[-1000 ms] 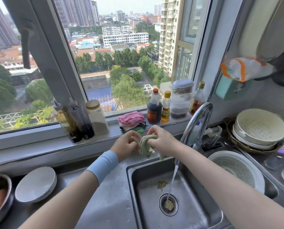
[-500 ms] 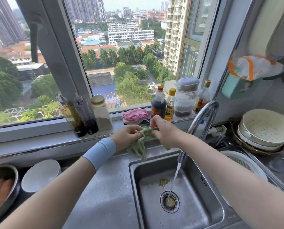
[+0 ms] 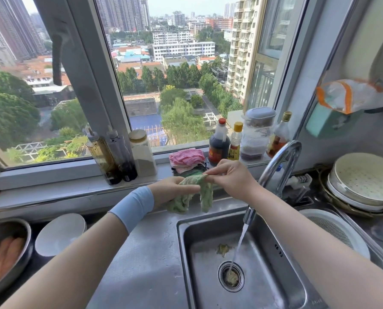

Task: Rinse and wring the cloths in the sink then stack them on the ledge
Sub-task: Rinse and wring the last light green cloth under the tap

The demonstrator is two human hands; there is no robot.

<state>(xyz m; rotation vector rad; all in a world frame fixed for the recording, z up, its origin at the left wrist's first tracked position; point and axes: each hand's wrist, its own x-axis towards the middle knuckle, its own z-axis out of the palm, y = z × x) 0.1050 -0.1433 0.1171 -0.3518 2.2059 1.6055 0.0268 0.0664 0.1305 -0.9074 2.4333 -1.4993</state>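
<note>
Green cloth [image 3: 205, 192] hangs limp over the sink's [image 3: 186, 253] far left corner, just near the pink stack [image 3: 187, 158] on the ledge [image 3: 74, 189]. Left hand [image 3: 172, 190] bunches one end, right hand [image 3: 232, 179] pinches the top edge. Probably soft, damp, light, so best grabbed by the corners for folding.

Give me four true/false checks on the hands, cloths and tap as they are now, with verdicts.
1. The left hand and right hand both grip the green knitted cloth. True.
2. The curved chrome tap is off. False: water streams from it into the stainless steel sink.
3. A pink checked cloth tops the pile on the window ledge. True.
4. The green cloth lies on that pile. False: it hangs from the hands, in front of the ledge.
</note>
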